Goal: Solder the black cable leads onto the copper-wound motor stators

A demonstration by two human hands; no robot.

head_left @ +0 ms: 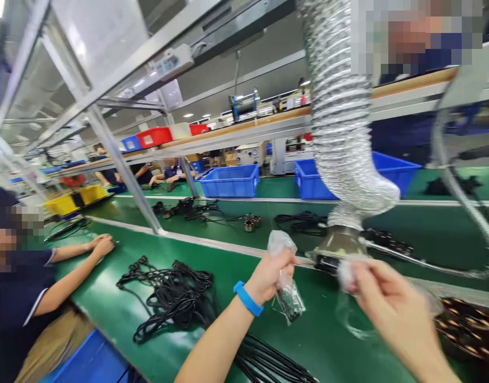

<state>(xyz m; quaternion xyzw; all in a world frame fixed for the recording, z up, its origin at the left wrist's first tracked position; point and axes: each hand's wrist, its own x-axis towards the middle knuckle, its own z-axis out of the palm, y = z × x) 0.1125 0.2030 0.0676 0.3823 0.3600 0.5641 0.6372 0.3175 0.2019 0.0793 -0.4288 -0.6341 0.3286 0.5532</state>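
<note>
My left hand point(270, 276), with a blue band on the wrist, is closed around a clear plastic bag point(290, 301). Its bunched top sticks up above my fist, and small dark pieces show in the lower end, too small to name. To the right, my right hand point(396, 308) pinches a blurred piece of clear plastic point(345, 275), with a thin loop of it hanging below the fingers. A large bundle of black cables point(180, 298) lies on the green bench to the left and runs under my left forearm.
A silver flexible duct point(340, 106) comes down to a metal hood point(340, 244) just beyond my hands. Dark coil-like parts with copper point(467, 330) lie at the right. Blue bins point(230, 181) stand across the bench. A co-worker point(21, 298) sits at the left.
</note>
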